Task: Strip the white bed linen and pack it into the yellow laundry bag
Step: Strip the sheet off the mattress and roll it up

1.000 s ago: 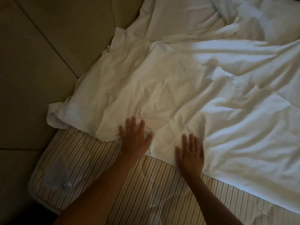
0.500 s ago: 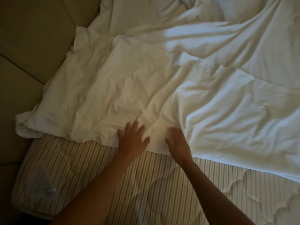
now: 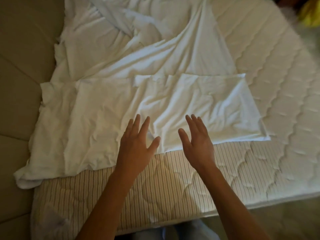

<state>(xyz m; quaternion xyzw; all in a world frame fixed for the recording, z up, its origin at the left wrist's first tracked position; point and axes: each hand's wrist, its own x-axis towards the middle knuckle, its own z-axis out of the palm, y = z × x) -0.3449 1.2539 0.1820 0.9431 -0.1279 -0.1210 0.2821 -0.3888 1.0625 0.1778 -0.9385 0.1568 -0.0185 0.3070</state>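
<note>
The white bed linen [image 3: 107, 108] lies crumpled and partly folded across the left and middle of a striped, quilted mattress [image 3: 173, 184]. A flatter folded panel [image 3: 216, 104] of it ends in a straight edge on the right. My left hand [image 3: 136, 148] and my right hand [image 3: 197, 141] hover side by side over the linen's near edge, fingers spread, holding nothing. A yellow patch, seemingly the yellow laundry bag [image 3: 310, 13], shows blurred at the top right corner.
A beige padded headboard [image 3: 22, 84] runs along the left side. The mattress's bare quilted surface [image 3: 285, 101] fills the right. Its near edge crosses the bottom, with my legs [image 3: 173, 232] and the floor below it.
Both hands have lifted off the linen's edge and spread open. The view has swung right and pulled back, so more bare mattress and the yellow patch now show.
</note>
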